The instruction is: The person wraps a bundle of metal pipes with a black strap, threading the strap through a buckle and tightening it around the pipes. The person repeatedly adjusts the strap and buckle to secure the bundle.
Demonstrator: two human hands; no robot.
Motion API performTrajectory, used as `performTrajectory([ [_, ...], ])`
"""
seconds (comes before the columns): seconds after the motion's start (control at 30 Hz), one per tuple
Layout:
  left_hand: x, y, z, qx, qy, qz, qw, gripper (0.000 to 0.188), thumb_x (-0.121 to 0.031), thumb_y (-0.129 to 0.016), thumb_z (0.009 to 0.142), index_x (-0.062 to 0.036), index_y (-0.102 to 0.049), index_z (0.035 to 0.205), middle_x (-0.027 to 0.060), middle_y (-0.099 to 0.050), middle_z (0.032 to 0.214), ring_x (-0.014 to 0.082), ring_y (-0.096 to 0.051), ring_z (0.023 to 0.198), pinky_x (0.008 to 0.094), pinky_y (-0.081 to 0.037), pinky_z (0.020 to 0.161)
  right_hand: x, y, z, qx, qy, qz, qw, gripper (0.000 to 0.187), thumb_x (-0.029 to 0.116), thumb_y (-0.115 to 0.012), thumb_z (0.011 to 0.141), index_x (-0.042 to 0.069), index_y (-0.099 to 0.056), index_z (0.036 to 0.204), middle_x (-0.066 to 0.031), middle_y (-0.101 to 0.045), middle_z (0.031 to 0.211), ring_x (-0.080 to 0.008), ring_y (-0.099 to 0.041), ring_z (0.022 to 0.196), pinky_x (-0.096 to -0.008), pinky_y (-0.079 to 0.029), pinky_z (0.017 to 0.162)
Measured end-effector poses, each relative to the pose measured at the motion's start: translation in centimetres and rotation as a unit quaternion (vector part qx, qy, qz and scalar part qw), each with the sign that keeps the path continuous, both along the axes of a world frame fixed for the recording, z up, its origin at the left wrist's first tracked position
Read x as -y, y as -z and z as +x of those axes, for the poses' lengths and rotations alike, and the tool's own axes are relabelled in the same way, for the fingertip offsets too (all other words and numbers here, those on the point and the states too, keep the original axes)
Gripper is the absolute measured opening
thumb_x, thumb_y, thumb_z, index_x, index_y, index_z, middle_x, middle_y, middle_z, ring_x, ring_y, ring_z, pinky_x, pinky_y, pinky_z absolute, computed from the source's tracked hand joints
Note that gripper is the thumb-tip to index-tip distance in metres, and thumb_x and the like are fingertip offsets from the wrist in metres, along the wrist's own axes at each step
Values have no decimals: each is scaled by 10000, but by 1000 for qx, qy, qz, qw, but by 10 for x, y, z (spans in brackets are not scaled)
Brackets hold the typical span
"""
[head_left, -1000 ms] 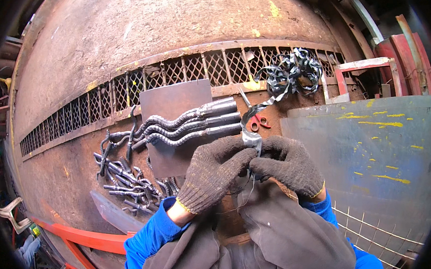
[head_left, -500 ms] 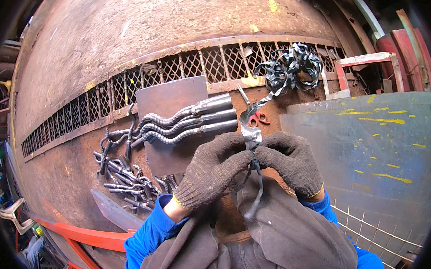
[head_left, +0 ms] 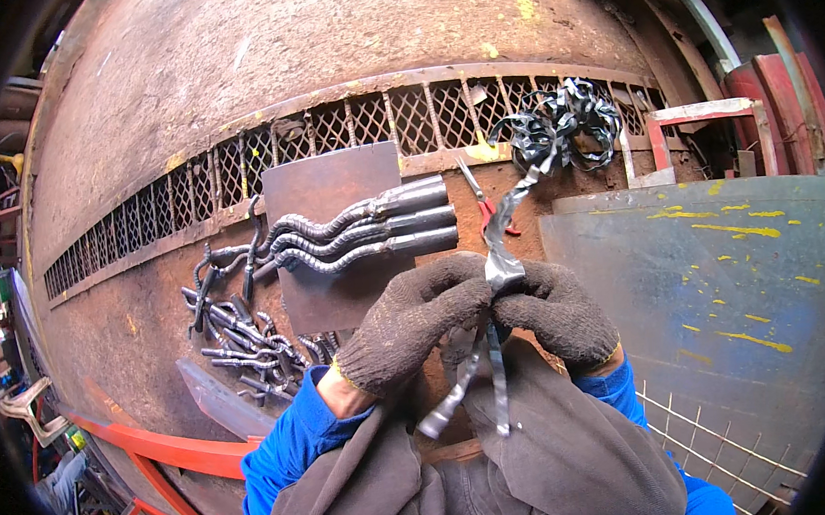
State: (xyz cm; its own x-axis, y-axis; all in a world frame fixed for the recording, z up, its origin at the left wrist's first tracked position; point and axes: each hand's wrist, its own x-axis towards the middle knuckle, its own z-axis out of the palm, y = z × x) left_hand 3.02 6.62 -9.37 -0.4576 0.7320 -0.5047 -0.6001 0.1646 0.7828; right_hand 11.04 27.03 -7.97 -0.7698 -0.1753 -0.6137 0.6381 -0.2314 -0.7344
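Observation:
Both hands wear dark knit gloves and meet above my lap. Fingers and thumb of my left hand [head_left: 412, 319] are closed on a shiny grey-black plastic strip [head_left: 503, 269], and my right hand [head_left: 567, 316] pinches the same strip from the other side. Two loose tails of it hang below the fingers over my trousers. Upward, the strip runs to a tangled heap of the same strip [head_left: 565, 133]. It passes over part of a pair of red-handled scissors [head_left: 471, 180] lying on the rusty surface. Exactly how the strip is folded between the fingertips is hidden.
Left of the hands, several bent, ribbed metal tubes [head_left: 363, 227] lie on a brown metal plate [head_left: 332, 173]. Smaller tubes [head_left: 247, 334] are piled farther left. A rusty mesh grating [head_left: 414, 120] crosses beyond; a grey sheet [head_left: 638, 244] stands right, a red frame [head_left: 183, 451] lower left.
The strip's knot-like bunch between my hands has shifted slightly right. Its hanging tails, close together before, now spread into two separate ends. More of the scissors shows.

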Motion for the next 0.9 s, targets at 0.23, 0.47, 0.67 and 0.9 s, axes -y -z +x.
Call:
performTrajectory([
  [0.23,0,3,6,-48,-20,107,993,296,-163,-760,891,-9,-644,1115,36,-626,1049,99,-584,969,294,-494,883,-2,14,8,-28,-24,-31,999,491,101,-690,897,-24,-560,1354,-99,-660,1205,-156,-613,1085,-330,-500,952],
  [0.47,0,7,4,-170,-13,-15,985,275,-180,-753,885,-17,-638,1075,47,-598,1003,115,-607,914,292,-512,819,2,2,2,-7,22,-71,997,495,164,-700,908,-5,-557,1351,-93,-657,1194,-150,-614,1061,-310,-503,920],
  [0.67,-3,4,6,-92,-11,-25,995,238,-159,-762,872,-20,-626,1008,8,-628,909,78,-573,863,268,-501,780,11,8,-4,-15,87,40,995,252,210,-672,962,-1,-672,1100,-62,-698,973,-118,-640,867,-276,-522,783],
  [0.9,0,3,1,21,18,28,999,219,-173,-766,872,-53,-596,939,-9,-600,865,59,-538,825,236,-473,727,16,5,-5,-85,68,96,989,216,197,-671,962,-10,-672,1026,-50,-692,914,-103,-620,820,-276,-515,752],
])
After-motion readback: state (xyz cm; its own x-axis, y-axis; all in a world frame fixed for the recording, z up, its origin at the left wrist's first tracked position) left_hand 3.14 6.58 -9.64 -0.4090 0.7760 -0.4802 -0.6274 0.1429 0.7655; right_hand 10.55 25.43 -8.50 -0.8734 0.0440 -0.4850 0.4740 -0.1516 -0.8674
